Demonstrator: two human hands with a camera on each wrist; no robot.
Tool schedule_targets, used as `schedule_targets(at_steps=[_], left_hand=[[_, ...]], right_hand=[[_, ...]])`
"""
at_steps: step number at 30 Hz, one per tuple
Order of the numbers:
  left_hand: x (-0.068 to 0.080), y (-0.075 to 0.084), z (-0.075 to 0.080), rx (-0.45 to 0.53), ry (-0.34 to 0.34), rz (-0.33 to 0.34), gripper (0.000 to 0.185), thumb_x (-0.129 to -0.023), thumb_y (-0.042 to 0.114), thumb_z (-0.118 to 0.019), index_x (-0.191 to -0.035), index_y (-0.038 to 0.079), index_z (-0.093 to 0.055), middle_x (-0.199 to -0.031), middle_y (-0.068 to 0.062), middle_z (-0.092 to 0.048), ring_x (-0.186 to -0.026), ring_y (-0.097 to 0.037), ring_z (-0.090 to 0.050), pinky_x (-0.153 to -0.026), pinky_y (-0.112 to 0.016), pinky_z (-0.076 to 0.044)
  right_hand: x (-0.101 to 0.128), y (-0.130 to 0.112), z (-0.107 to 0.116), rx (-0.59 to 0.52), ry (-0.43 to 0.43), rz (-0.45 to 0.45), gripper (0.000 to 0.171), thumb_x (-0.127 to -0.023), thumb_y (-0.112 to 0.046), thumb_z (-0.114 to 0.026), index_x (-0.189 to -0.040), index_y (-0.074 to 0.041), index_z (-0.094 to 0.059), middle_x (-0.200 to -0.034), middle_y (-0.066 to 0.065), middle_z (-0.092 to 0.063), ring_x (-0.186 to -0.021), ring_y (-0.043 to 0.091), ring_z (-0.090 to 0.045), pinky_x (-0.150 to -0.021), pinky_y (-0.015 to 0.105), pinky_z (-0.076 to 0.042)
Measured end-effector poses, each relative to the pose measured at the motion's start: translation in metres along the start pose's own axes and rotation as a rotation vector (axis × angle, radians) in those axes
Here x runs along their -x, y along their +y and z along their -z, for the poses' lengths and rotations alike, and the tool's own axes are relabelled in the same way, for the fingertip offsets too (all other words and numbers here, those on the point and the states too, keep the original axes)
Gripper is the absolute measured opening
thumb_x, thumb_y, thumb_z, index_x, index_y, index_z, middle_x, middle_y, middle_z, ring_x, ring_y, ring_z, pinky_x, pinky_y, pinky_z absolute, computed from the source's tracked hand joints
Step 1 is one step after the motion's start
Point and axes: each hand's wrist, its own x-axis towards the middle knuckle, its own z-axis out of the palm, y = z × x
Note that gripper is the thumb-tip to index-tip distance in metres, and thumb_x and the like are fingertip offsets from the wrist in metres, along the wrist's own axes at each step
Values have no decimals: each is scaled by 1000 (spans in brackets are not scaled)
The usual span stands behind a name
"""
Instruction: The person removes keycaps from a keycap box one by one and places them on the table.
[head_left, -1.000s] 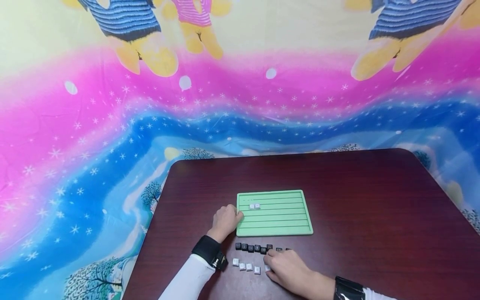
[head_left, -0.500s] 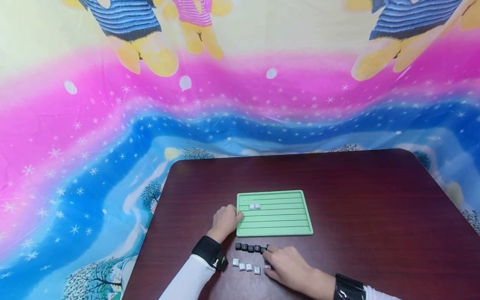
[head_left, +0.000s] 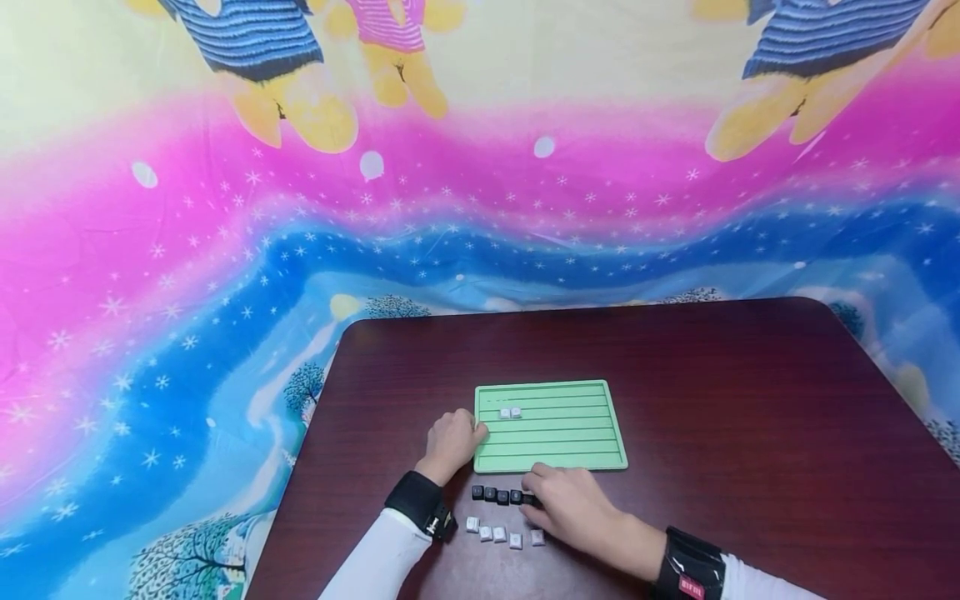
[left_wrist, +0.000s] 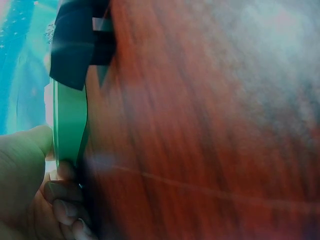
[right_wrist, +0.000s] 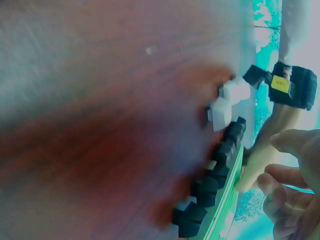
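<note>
Dark wood tabletop (head_left: pixel 712 392), cartoon cloth behind. Green grooved tray (head_left: pixel 570 450) held two white keycaps (head_left: pixel 510 412). Left hand (head_left: pixel 450 442) fingers curled on tray edge. Right hand (head_left: pixel 573 507) covered black keycap row (head_left: pixel 498 496); pinch unclear. White keycaps (head_left: pixel 501 534) unplaced; most left.

A home-like room set up for recording: beyond the hands, a bright pink, blue and yellow cartoon-bear bedsheet (head_left: pixel 225 250) hangs as a backdrop behind a dark reddish-brown wooden surface (head_left: pixel 750 400) with rounded corners.
</note>
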Motion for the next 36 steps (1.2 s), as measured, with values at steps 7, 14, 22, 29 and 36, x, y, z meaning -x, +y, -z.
schedule_targets(at_steps=[7,14,22,29,36], left_hand=[[0,0,0,3,-10,6,50,-93,29,-59,-54,20,-29,-52,9,-19,-46,-11,-20,-47,-27,-19],[0,0,-1,-5,-13,2,51,-93,29,-59,-53,20,-28,-51,9,-18,-46,-10,-19,-46,-26,-19],[0,1,1,-7,-5,3,51,-93,29,-60,-54,20,-28,-51,9,-18,-46,-11,-20,-46,-26,-19],[-1,2,1,-16,-8,13,52,-93,29,-60,-53,19,-29,-50,9,-20,-45,-11,-21,-45,-26,-19],[0,3,3,-21,-19,12,52,-94,31,-60,-53,20,-29,-50,9,-21,-44,-11,-22,-45,-27,-20]], right_hand=[[-10,10,-3,-26,27,-56,19,-81,-33,-81,-86,-18,-69,-78,-9,-62,-59,4,-57,-49,20,-41],[-21,25,-5,-12,44,-126,20,-80,-31,-81,-86,-16,-69,-76,-7,-60,-56,6,-55,-47,22,-40],[-37,39,-8,-43,28,-186,19,-82,-29,-80,-89,-14,-71,-78,-5,-63,-59,8,-58,-49,21,-43],[-51,46,-14,-88,-27,-258,19,-84,-29,-79,-94,-13,-73,-83,-4,-67,-65,9,-61,-52,24,-47],[-62,50,-18,-81,-36,-279,22,-85,-30,-78,-97,-13,-74,-85,-2,-69,-67,11,-63,-55,28,-50]])
